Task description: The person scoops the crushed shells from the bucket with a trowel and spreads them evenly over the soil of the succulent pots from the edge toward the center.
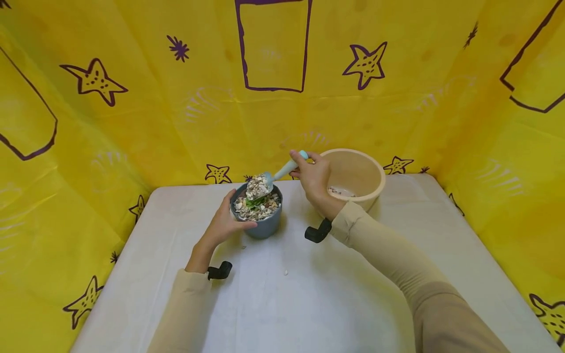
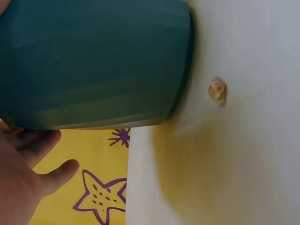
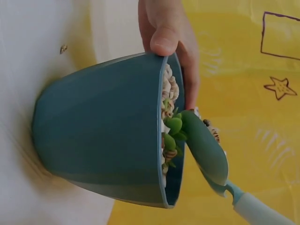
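A blue-grey plant pot (image 1: 265, 228) stands upright on the table, filled with small shells (image 1: 240, 208) around a green succulent (image 3: 174, 125). My left hand (image 1: 220, 223) holds the pot at its left side, thumb near the front rim and fingers around the far side. In my right hand (image 1: 317, 179) is the pale handle of a small trowel (image 1: 287, 169). Its blue-green blade (image 3: 206, 150) carries a heap of shells (image 1: 256, 187) and hangs tilted over the pot, close above the succulent. The right hand does not show in the right wrist view.
A round beige tub (image 1: 353, 169) with some shells (image 1: 342, 192) at its bottom stands right of the pot, behind my right wrist. One loose shell (image 2: 218, 91) lies on the white table (image 1: 282, 314). Yellow patterned cloth (image 1: 198, 98) closes off the back and sides.
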`<state>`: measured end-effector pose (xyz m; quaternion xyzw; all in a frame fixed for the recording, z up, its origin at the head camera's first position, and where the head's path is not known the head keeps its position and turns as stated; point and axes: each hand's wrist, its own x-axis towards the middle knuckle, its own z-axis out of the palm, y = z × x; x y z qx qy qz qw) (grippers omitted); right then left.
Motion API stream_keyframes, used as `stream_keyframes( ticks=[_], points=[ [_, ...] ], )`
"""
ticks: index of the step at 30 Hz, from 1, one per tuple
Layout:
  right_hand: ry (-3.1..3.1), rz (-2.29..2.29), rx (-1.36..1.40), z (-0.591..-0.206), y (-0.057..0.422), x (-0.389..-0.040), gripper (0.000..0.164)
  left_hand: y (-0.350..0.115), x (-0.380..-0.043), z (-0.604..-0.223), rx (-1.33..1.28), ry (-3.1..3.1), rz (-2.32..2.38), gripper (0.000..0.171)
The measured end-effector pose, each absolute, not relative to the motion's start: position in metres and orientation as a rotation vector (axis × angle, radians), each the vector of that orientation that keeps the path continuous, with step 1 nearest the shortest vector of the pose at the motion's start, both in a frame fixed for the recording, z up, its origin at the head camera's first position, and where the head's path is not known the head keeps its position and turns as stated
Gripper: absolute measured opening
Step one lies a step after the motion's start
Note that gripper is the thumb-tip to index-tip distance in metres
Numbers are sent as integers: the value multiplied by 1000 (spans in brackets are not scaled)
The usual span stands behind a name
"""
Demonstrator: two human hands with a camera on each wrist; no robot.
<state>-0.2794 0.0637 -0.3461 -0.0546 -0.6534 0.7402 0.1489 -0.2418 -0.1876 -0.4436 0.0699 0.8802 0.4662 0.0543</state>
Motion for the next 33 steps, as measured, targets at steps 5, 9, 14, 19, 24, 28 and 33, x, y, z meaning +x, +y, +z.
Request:
stream_keyframes(
  ticks=[5, 9, 14, 19, 24, 28, 33],
  points=[
    [-1903, 2089, -145, -345, 63, -279, 39, -184, -237, -442, 159, 2702, 1410, 129],
    [-1906, 2086, -142, -346, 64, -278, 37, -182, -235, -444, 164, 2712, 1445, 129],
    [-1883, 2100, -128, -350, 64, -276, 33, -178, -229, -443, 157, 2761, 1444, 127],
    [-1891, 2124, -156, -348, 67, -277, 35, -180, -227, -440, 167, 2772, 1406, 125],
    [-1912, 2101, -178, -343, 70, -277, 39, -190, -235, -438, 227, 2711, 1359, 126],
    [-1899, 2095, -169, -343, 69, -277, 37, -191, -243, -440, 271, 2662, 1386, 127],
    [-1912, 2102, -162, -345, 66, -277, 37, -186, -245, -445, 257, 2669, 1438, 126]
  ],
)
